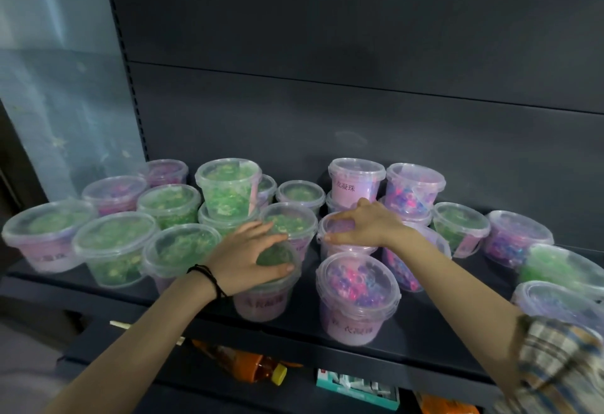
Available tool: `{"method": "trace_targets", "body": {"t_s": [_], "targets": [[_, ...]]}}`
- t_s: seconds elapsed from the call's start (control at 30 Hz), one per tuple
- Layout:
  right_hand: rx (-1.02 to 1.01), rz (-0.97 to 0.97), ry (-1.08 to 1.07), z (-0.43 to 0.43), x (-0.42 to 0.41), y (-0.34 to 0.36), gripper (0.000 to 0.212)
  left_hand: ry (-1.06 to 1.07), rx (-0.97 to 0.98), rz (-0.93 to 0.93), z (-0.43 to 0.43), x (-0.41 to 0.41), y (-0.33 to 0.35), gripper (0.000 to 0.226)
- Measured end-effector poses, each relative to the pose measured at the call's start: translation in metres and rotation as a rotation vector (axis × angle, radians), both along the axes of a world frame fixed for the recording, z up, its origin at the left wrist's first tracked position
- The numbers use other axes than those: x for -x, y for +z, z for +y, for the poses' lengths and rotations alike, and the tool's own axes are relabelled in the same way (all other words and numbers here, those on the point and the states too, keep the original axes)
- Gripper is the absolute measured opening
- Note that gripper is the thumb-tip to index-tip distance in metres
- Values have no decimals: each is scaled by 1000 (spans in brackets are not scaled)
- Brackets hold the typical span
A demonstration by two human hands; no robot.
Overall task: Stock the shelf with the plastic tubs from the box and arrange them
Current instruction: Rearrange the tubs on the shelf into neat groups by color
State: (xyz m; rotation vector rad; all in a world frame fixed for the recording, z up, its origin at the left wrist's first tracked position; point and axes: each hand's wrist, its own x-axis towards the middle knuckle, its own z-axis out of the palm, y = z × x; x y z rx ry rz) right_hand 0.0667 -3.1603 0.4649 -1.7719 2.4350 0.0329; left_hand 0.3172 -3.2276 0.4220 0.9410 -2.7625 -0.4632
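Observation:
Several clear plastic tubs with green or pink-purple beads stand on the dark shelf. My left hand grips the lid of a green tub at the front centre. My right hand rests on top of a pink tub just behind a pink-purple tub at the shelf's front. A green tub is stacked on another at the back. Two more stacked tubs, a pink one and a purple one, stand behind my right hand.
The shelf's dark back panel rises behind the tubs. On the lower shelf lie an orange bottle with a yellow cap and a teal box. A green tub and a purple tub crowd the right end.

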Motion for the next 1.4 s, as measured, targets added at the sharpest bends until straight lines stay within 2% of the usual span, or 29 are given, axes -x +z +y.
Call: {"method": "trace_targets", "body": {"t_s": [0.07,0.13,0.17,0.23,0.3,0.33,0.4,0.43,0.53,0.67,0.77,0.87,0.93,1.0,1.1,1.17,1.27,1.4], "targets": [[-3,20,-16,-1,-4,-2,63,3,3,9,0,1,-1,115],[17,-37,14,-3,-11,0,59,-12,-3,39,-1,1,0,107],[60,-107,44,-7,-16,1,58,-15,-14,103,-2,-1,1,98],[161,-262,118,-11,-37,10,55,37,-15,346,-8,-7,7,76],[191,-336,219,-18,-59,18,58,148,125,569,-26,-17,20,61],[170,-348,256,-22,-71,21,62,214,231,596,-38,-22,29,60],[96,-358,284,-31,-90,22,70,332,382,476,-66,-29,48,69],[67,-346,289,-35,-97,20,72,372,358,374,-81,-31,56,78],[30,-267,312,-46,-111,10,74,386,80,175,-113,-30,67,102],[-68,-225,252,-56,-115,-3,80,227,-52,187,-136,-26,63,110],[-23,-244,220,-62,-115,-1,78,42,-176,165,-153,-44,73,95],[-11,-259,159,-68,-113,1,81,-132,-174,-8,-177,-66,92,52],[-50,-217,137,-71,-113,-1,84,-250,-201,-83,-187,-73,105,42],[-69,-215,115,-72,-114,-1,86,-255,-254,-66,-186,-74,110,37],[-78,-229,105,-71,-115,1,84,-145,-148,22,-171,-59,103,62],[-74,-247,99,-69,-115,0,82,-29,28,-61,-155,-43,93,77],[-76,-272,82,-69,-118,3,80,89,232,-160,-140,-23,86,89],[-66,-288,83,-68,-119,4,77,116,179,-248,-152,-17,91,87]]}}
